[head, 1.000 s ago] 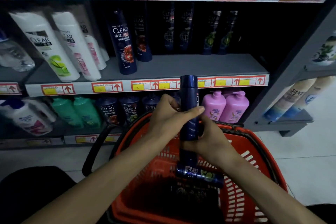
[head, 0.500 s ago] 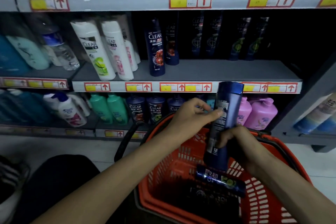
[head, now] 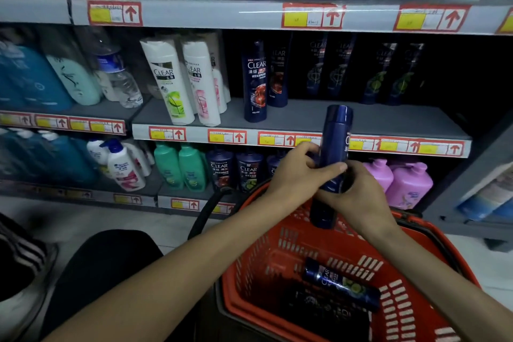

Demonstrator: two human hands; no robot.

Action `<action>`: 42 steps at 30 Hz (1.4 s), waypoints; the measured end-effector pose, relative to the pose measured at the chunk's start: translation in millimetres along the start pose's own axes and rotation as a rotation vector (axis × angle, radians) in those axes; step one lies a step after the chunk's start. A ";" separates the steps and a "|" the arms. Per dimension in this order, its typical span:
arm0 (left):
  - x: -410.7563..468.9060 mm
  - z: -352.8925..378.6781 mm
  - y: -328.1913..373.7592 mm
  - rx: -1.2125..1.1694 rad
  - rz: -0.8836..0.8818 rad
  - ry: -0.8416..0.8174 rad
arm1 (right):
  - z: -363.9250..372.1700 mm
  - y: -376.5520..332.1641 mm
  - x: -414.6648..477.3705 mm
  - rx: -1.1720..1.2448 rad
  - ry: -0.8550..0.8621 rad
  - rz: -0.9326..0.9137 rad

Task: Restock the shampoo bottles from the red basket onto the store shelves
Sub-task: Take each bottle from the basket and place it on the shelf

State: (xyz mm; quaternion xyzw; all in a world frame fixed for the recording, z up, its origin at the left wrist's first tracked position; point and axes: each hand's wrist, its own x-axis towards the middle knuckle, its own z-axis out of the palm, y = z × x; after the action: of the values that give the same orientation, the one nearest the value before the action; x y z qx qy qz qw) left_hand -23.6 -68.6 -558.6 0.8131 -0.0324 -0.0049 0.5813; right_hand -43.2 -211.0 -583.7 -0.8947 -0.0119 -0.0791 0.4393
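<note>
Both hands, left (head: 298, 175) and right (head: 358, 197), grip an upright blue bottle (head: 334, 144) above the red basket (head: 280, 255), fingers curled round it. Another bottle (head: 341, 283) lies inside.

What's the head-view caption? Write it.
Left hand and right hand hold a blue plastic shampoo bottle above a red plastic basket.

Left forearm (head: 194, 261) & right forearm (head: 449, 275) bare up to the frame edge; left hand (head: 299, 175) & right hand (head: 361, 200) bare too. Lower left: knee (head: 97, 272) in plain black trousers. Far left, dark shoe (head: 19, 266) w/ white stripes & pale sole; can't tell whose.
</note>
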 end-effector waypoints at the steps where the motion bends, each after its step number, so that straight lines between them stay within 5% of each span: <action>1: 4.8 -0.6 1.1 -0.016 -0.009 0.018 | 1.4 -0.3 4.0 0.004 -0.002 -0.006; 16: 107.2 -8.5 3.1 -0.280 0.102 0.113 | 5.5 -3.4 113.3 0.042 0.109 0.127; 20: 141.7 -16.7 0.2 -0.152 0.171 0.095 | 1.5 -11.0 156.6 -0.009 0.143 0.096; 24: 178.5 -18.4 -6.8 -0.041 0.083 0.098 | 8.8 -19.6 197.1 0.032 0.203 0.082; 28: 203.7 -15.6 -5.6 -0.251 -0.063 0.133 | 14.8 -23.8 229.1 0.085 0.226 0.092; 42: 227.5 3.9 -32.1 -0.246 0.177 0.218 | 44.2 -1.2 242.8 0.061 0.348 -0.078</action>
State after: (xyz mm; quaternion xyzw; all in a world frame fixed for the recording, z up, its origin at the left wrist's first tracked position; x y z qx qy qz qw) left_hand 204.7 -75.2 -583.4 0.7254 -0.0400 0.1305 0.6747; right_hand 202.1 -187.1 -572.5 -0.8526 0.0274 -0.2494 0.4583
